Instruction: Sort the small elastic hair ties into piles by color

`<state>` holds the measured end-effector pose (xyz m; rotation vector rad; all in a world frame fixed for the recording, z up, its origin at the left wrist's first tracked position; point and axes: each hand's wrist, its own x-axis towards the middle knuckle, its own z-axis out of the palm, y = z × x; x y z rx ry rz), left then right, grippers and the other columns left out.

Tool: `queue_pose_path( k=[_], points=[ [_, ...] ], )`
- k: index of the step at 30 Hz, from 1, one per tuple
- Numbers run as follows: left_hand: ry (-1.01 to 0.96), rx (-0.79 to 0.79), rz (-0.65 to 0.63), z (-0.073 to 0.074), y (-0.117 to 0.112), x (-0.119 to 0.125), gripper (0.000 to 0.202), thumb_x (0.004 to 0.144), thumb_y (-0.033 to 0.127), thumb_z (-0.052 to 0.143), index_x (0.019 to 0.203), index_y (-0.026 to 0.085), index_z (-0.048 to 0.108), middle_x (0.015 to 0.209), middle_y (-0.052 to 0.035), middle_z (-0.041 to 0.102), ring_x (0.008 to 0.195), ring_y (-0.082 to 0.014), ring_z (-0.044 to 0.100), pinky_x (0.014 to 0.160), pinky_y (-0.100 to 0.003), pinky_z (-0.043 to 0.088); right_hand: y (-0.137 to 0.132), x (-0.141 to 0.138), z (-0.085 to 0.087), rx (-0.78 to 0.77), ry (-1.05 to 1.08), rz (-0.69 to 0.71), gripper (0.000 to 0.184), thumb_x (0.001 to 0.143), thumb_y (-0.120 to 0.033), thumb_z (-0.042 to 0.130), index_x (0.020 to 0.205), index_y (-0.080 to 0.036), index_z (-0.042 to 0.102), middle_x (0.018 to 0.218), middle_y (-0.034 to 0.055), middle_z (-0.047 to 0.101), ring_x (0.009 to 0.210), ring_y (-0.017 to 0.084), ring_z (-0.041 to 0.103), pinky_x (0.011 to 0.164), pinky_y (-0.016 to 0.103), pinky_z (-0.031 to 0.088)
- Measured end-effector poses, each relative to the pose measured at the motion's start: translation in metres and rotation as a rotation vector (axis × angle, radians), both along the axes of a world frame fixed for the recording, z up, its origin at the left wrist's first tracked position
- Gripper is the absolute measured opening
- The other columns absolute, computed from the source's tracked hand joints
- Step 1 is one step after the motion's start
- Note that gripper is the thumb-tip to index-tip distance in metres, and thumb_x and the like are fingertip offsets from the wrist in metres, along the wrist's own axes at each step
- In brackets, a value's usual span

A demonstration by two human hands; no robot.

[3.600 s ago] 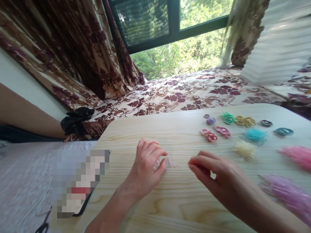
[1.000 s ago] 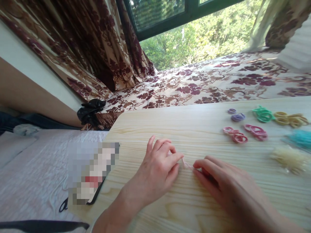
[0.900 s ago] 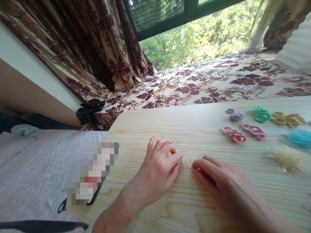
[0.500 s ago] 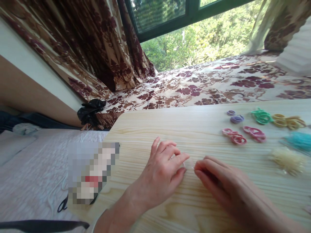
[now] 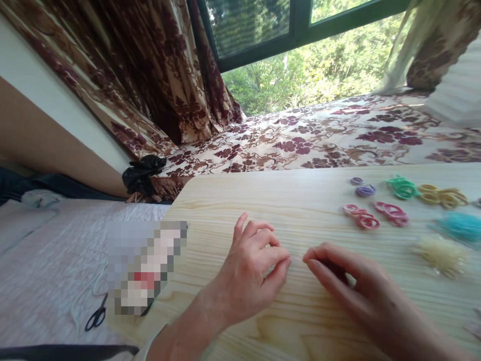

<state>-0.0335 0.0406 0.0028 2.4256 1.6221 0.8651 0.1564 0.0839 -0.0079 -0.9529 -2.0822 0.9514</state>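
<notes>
Over the wooden table (image 5: 225, 195), my left hand (image 5: 246, 265) pinches one end of a thin clear rubber band (image 5: 296, 259) between thumb and index finger; its other fingers are loosely bent. My right hand (image 5: 353, 288) has thumb and fingertips closed on the band's other end. The band is a faint line across the small gap between the hands, and most of it is hidden. To the right of my right hand lies a pile of pale translucent rubber bands (image 5: 439, 254), with a turquoise pile (image 5: 460, 225) behind it.
Farther back on the table lie purple hair ties (image 5: 365, 190), green ones (image 5: 404, 188), yellow ones (image 5: 443, 196), pink ones (image 5: 393, 213) and reddish ones (image 5: 364, 219). A blurred-out object (image 5: 150, 271) is at the left edge. Scissors handles (image 5: 95, 319) show beside it.
My left thumb and index finger have closed together on the band. My right fingertips have tightened into a pinch, and the band now spans the gap. The view has shifted slightly.
</notes>
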Motion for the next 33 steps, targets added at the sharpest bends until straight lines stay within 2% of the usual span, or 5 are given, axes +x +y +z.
queue_pose_path(
  k=[3,7,19,26,33],
  points=[
    [0.011,0.018,0.022,-0.001,0.001,0.000,0.017,0.091,0.019,0.054,0.086,0.023,0.070,0.084,-0.0017,0.066,0.106,-0.0210,0.057,0.115,-0.055,0.020,0.001,0.003,-0.007,0.257,-0.012,-0.067,0.014,0.090,-0.027,0.054,0.095,-0.022,0.066,0.071,-0.0001,0.063,0.057,0.011,0.058,0.052,0.021,0.049],
    [0.051,0.044,0.036,-0.002,0.002,0.000,0.017,0.091,0.019,0.053,0.086,0.022,0.069,0.083,-0.0015,0.066,0.103,-0.0204,0.057,0.116,-0.056,0.019,-0.002,0.005,-0.013,0.445,-0.033,-0.067,0.020,0.088,-0.026,0.059,0.108,-0.022,0.063,0.081,0.0015,0.063,0.059,0.010,0.058,0.055,0.021,0.052],
    [0.006,0.037,-0.009,-0.001,0.001,0.004,0.017,0.091,0.020,0.054,0.085,0.022,0.069,0.081,-0.0002,0.066,0.101,-0.0190,0.057,0.115,-0.054,0.021,0.000,0.001,-0.007,0.395,0.006,-0.019,0.011,0.092,-0.020,0.054,0.097,-0.022,0.064,0.079,0.0003,0.061,0.060,0.008,0.057,0.054,0.016,0.049],
    [-0.047,0.004,0.027,-0.008,0.008,0.003,0.016,0.090,0.020,0.056,0.082,0.024,0.070,0.080,0.0017,0.067,0.101,-0.0181,0.056,0.114,-0.055,0.021,0.010,0.005,0.000,0.445,-0.002,-0.041,0.022,0.095,-0.025,0.049,0.080,-0.022,0.064,0.070,-0.0011,0.059,0.058,0.009,0.057,0.054,0.019,0.046],
    [0.250,-0.076,0.140,-0.006,0.020,0.002,0.018,0.087,0.014,0.056,0.086,0.024,0.071,0.091,-0.0023,0.069,0.109,-0.0226,0.053,0.114,-0.063,0.017,0.007,0.052,0.015,0.499,-0.028,-0.157,0.023,0.093,-0.037,0.053,0.079,-0.024,0.066,0.071,0.0006,0.064,0.057,0.011,0.059,0.052,0.022,0.047]
  ],
)
